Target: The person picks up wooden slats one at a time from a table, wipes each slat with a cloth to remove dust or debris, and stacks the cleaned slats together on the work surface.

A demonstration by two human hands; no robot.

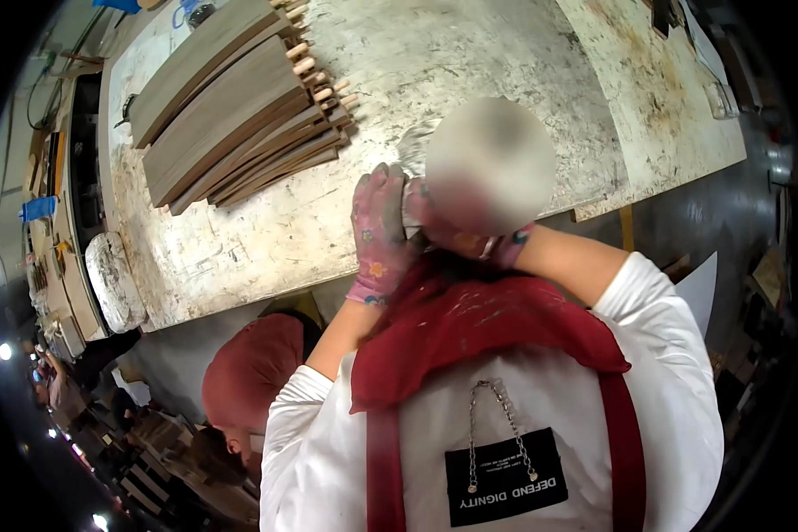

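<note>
Both my hands wear pink flowered gloves and are close together at the table's near edge, in front of my red apron. My left hand (379, 226) is upright with its fingers pressed together and bent, against a crinkled, shiny whitish thing (417, 146) whose kind I cannot make out. Beside it, my right hand (461, 232) is turned inward. A round blurred patch covers much of the right hand's surroundings and hides its fingertips. Left of my hands, curved grey-brown wooden boards (222, 133) lie stacked, with pale round pegs (304, 66) sticking out of their ends.
The worn, paint-stained table (230, 257) stretches ahead and to the right. A wrapped white bundle (115, 282) hangs at its left edge. A person in red (253, 368) bends low at the left, near my left arm. A white sheet (699, 297) stands beyond my right elbow.
</note>
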